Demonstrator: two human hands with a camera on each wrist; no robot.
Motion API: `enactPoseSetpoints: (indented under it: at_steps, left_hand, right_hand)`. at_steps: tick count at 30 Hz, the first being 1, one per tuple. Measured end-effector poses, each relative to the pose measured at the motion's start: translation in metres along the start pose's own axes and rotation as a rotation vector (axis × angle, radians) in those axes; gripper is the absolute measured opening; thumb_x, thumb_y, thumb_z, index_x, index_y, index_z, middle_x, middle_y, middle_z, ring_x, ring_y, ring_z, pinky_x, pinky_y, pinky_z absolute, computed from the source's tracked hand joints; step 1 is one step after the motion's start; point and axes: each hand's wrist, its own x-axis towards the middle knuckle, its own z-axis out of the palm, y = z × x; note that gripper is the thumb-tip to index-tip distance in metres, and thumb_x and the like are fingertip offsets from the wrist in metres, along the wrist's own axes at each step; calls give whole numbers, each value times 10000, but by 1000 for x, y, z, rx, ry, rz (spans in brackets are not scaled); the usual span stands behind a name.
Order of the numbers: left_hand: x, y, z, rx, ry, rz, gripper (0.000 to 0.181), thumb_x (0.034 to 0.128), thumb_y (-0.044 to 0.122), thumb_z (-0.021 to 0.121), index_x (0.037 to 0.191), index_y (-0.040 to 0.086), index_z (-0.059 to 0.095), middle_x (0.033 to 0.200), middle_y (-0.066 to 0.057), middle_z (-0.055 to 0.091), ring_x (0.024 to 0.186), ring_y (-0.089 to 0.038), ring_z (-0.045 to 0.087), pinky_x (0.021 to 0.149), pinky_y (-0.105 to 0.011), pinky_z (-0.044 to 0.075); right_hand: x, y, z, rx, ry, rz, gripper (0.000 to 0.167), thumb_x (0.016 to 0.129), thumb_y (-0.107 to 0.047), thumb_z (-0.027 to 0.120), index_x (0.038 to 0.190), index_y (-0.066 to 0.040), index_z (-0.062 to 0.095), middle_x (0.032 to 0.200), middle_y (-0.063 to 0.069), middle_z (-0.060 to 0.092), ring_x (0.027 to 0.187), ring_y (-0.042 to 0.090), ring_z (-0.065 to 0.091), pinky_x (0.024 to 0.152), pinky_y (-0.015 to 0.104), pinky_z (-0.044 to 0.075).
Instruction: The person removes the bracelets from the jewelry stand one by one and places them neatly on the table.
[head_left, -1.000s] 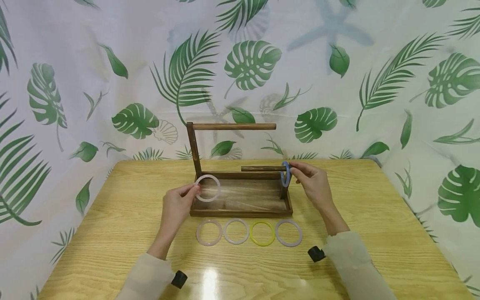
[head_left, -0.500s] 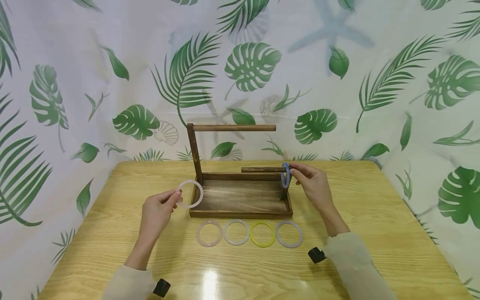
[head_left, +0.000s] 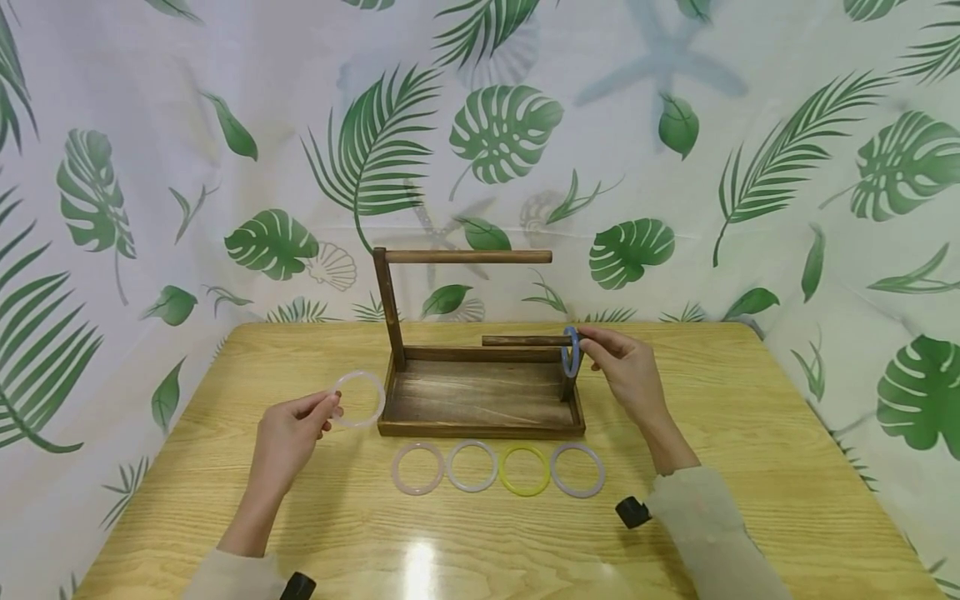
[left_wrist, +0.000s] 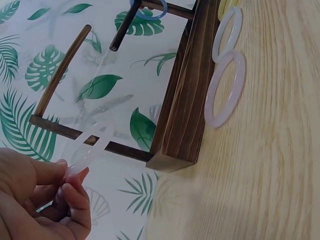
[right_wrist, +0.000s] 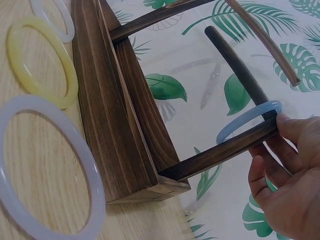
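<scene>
To the left of the dark wooden rack (head_left: 480,432), my left hand (head_left: 285,442) pinches a translucent pale pink bangle (head_left: 383,400) between thumb and fingers, held above the table. The left wrist view shows this bangle (left_wrist: 107,135) tilted, with its near end inside the grip. My right hand (head_left: 628,371) grips the top of the rack's short right post (right_wrist: 230,146), thumb on one side and fingers behind. Around the lower bar (head_left: 521,340), against that post, hangs a blue bangle (right_wrist: 245,119), close to my right thumb. The upper bar (head_left: 472,257) carries nothing.
In a row before the rack lie a pinkish bangle (head_left: 394,468), a white bangle (head_left: 473,489), a yellow bangle (head_left: 525,493) and a lavender bangle (head_left: 577,495). They rest on a wood-grain table (head_left: 675,550). A leaf-patterned curtain (head_left: 420,167) rises behind.
My left hand has moved left and slightly toward me with the pale pink bangle, from over the rack's left end to beside it. The right hand and blue bangle have stayed put.
</scene>
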Motion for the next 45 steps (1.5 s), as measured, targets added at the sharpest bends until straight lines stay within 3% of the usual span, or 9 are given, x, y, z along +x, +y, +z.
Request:
enactPoseSetpoints:
  at_steps: [7, 12, 15, 21, 26, 32, 38, 45]
  left_hand:
    - [-1, -6, -18, 39, -12, -38, 416, 1045, 329, 650, 1309, 15, 711, 968, -80, 773, 800, -131, 661, 667, -251, 550]
    - [-3, -11, -26, 46, -16, -59, 433, 1045, 333, 650, 1319, 2, 700, 996, -86, 777, 834, -172, 674, 658, -250, 542]
    - [-3, -13, -28, 44, -18, -71, 426, 1044, 318, 653, 1312, -9, 701, 1000, -102, 776, 846, -209, 674, 637, -251, 525]
    - [-3, -17, -25, 31, -30, -85, 416, 1040, 298, 664, 1296, -26, 704, 933, -58, 776, 823, -229, 663, 617, -255, 500]
    - [-3, -22, -21, 31, -50, -94, 414, 1031, 294, 679, 1276, -38, 712, 885, -48, 764, 797, -233, 652, 603, -265, 488]
    - [-2, -28, -14, 19, -73, -109, 402, 1025, 267, 691, 1254, -63, 714, 881, -70, 764, 775, -215, 660, 615, -277, 528]
    - [-3, -31, -8, 41, -104, -101, 358, 1040, 220, 661, 1251, -64, 714, 867, -103, 747, 749, -236, 620, 518, -239, 419]
    - [-5, -32, -4, 70, -128, -96, 340, 1036, 229, 662, 1198, -59, 741, 841, -90, 732, 652, -164, 529, 477, -225, 334]
  right_hand:
    - [-7, -32, 3, -5, -10, -8, 269, 1011, -37, 668, 1233, 112, 699, 1102, 123, 760, 876, 66, 668, 683, 198, 560]
    - [-7, -31, 3, 2, -11, -3, 271, 1012, -42, 669, 1237, 103, 701, 1101, 111, 760, 905, 159, 680, 688, 203, 565]
    - [-8, -31, 3, -1, -12, 2, 271, 1014, -49, 669, 1239, 99, 702, 1103, 109, 760, 897, 124, 674, 694, 219, 571]
    - [-8, -33, 2, -17, -16, -2, 268, 1016, -44, 663, 1237, 102, 701, 1124, 184, 747, 863, 14, 650, 697, 246, 579]
    - [-8, -34, 3, -33, -15, -2, 269, 1017, -43, 660, 1239, 103, 700, 1146, 237, 729, 878, 45, 662, 701, 259, 587]
    - [-8, -34, 2, -34, -11, 9, 271, 1017, -50, 664, 1240, 99, 701, 1134, 202, 742, 878, 64, 666, 705, 282, 590]
    - [-8, -35, 2, -38, -10, 5, 273, 1018, -53, 664, 1239, 102, 700, 1137, 227, 735, 861, 8, 650, 695, 246, 580]
    - [-7, -36, 2, -34, -10, 1, 270, 1015, -51, 668, 1233, 105, 702, 1132, 223, 737, 856, 11, 651, 693, 248, 580]
